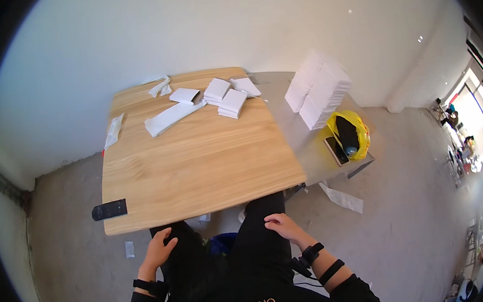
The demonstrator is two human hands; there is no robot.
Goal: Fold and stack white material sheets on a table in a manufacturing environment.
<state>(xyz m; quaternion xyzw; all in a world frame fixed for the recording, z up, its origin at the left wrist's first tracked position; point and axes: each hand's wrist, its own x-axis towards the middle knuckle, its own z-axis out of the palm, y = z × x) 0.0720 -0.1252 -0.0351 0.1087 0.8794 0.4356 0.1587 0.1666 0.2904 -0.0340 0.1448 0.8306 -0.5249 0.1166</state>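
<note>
My left hand (159, 248) rests on my left thigh, its thumb apart from the fingers and nothing in it. On my right thigh lies my right hand (285, 227), fingers loosely stretched and also holding nothing. Both are just short of the near edge of a light wooden tabletop (197, 160). At its far side sit several small white boxes or packs, among them a stack (232, 103) and a flat one with a dark opening (185, 96). A long white paper strip (173, 118) lies in front of them.
A dark strap-like piece (109, 209) overhangs the table's near left corner. On the lower grey surface at right stand tall white stacks (324, 87), a yellow plastic bag (362, 136) with a bottle, and a phone (337, 150). A white paper strip (343, 198) lies on the floor.
</note>
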